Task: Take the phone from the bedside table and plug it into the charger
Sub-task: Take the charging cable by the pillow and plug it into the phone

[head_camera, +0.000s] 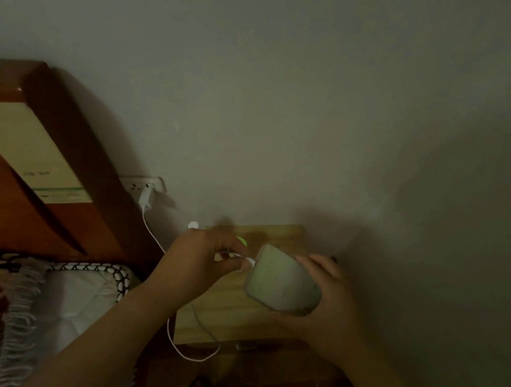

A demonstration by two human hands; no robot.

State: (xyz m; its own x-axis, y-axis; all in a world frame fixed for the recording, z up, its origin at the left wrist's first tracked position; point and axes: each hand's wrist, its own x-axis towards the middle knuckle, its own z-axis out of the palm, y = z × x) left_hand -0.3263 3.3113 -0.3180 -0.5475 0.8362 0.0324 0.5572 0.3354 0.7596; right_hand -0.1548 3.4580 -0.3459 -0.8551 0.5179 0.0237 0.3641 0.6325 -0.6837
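My right hand point(326, 306) grips the phone point(284, 280), a pale rectangular handset held flat above the wooden bedside table point(274, 236). My left hand point(201, 258) pinches the white plug end of the charger cable point(249, 261) right at the phone's near-left edge; whether the plug is inside the port I cannot tell. The white cable point(152, 231) runs from a white charger brick point(145, 198) plugged into a wall socket point(141, 183), and loops below the table's front edge.
A dark red wooden headboard point(30, 159) stands at left, with a patterned blanket and white mattress point(15, 306) below it. A small white round object point(193, 225) and something green point(242, 241) sit at the table's back. The room is dim, with a plain wall behind.
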